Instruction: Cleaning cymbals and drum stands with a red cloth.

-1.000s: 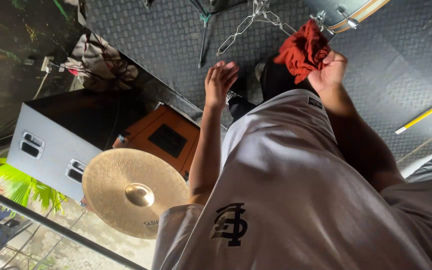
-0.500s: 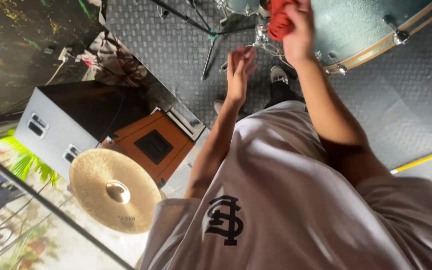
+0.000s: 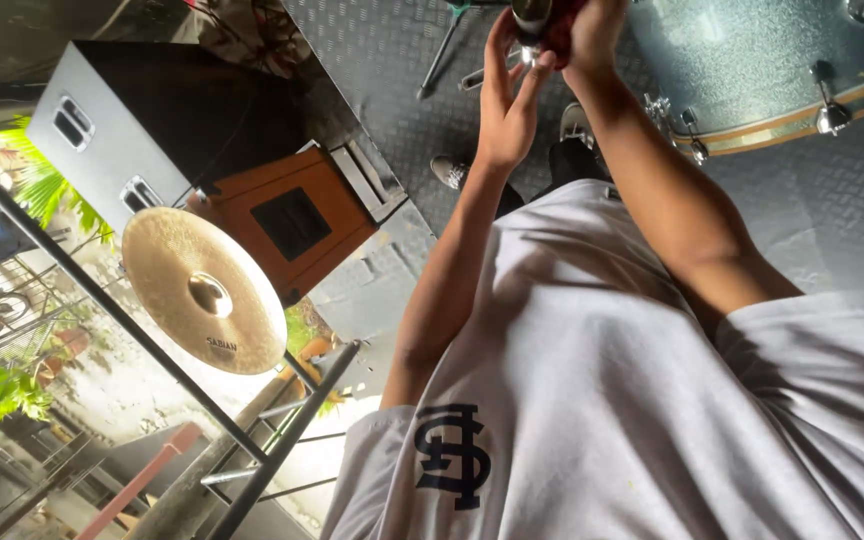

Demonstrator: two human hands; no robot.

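Hands meet at the top centre of the frame, both arms reaching up out of a white T-shirt (image 3: 632, 400) that fills the lower right. Left hand (image 3: 507, 95) has its fingers stretched long and loosely spread, the fingertips touching a dark metal tube (image 3: 532, 18) that pokes in from the top edge; it steadies rather than clamps, so the grasp is light at most. Right hand (image 3: 592, 35) is curled around the same tube just beside it, with a bit of red cloth (image 3: 562, 40) bunched under its fingers; how tightly it grips I cannot tell, since the frame cuts off the fingers. Just right of the hands lies a silver sparkle drum (image 3: 752, 60) with chrome lugs and a wood-coloured hoop, on grey tread-plate flooring (image 3: 382, 60). Two shoes (image 3: 449, 172) show between the arms, below the hands. At centre left a brass cymbal (image 3: 202, 290) hangs on a dark stand, well apart from the hands. Behind it, toward the upper left, sit an orange-brown cabinet (image 3: 297, 225) and a grey-sided black case (image 3: 142, 110). Green palm leaves (image 3: 42, 185) show at the far left
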